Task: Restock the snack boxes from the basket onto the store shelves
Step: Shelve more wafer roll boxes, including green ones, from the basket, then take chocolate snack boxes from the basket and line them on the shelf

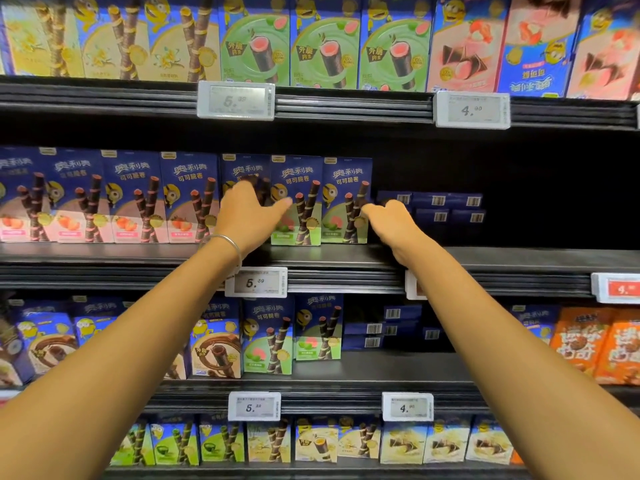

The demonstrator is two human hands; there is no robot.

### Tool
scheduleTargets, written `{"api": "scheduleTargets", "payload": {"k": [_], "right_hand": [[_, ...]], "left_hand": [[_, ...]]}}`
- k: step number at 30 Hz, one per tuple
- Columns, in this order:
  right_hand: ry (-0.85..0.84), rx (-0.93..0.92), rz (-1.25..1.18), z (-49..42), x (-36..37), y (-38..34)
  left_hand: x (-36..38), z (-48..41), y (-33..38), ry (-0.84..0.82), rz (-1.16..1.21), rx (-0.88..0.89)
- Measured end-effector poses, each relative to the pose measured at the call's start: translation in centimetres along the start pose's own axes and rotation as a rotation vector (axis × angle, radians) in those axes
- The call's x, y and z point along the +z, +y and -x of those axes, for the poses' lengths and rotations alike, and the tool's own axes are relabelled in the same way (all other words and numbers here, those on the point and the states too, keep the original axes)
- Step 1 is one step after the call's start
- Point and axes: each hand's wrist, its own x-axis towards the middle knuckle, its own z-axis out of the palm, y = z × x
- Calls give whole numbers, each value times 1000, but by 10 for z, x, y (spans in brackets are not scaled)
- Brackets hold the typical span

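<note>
On the middle shelf (519, 261) stands a row of dark blue snack boxes. My left hand (247, 216) lies with straight fingers on the front of one box (242, 168), thumb spread toward the green-fronted box (298, 188) beside it. My right hand (393, 221) is at the right edge of the last green-fronted box (346, 188); its fingers curl round that box's side and the thumb touches its front. The basket is out of view.
Strawberry-fronted boxes (135, 199) fill the shelf to the left. Right of my right hand, small blue boxes (436, 202) lie stacked at the back with dark open room in front. Price tags (256, 282) hang on the shelf edges. Shelves above and below hold more boxes.
</note>
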Motion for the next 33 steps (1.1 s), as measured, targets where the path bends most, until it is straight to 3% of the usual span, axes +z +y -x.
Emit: {"api": "scheduleTargets", "payload": {"k": [9,15,20,27,31,33], "right_hand": [[20,-200,-257,78,-46,-1],[-84,-212,-498,166,-74,57],[-254,97,-470,238,-55,174],[-303,816,-217,373,-17,378],[-224,959,-21,435,-6,482],[-269,1036,89,458,-4,527]], "left_hand": [[-8,82,40,63,554,18],[9,194,21,-39,869,-99],[67,328,-54,-214,835,-399],[158,500,-175,-486,632,-1175],[194,574,-211,-531,552,-1330],[206,603,-222,-554,524,-1390]]}}
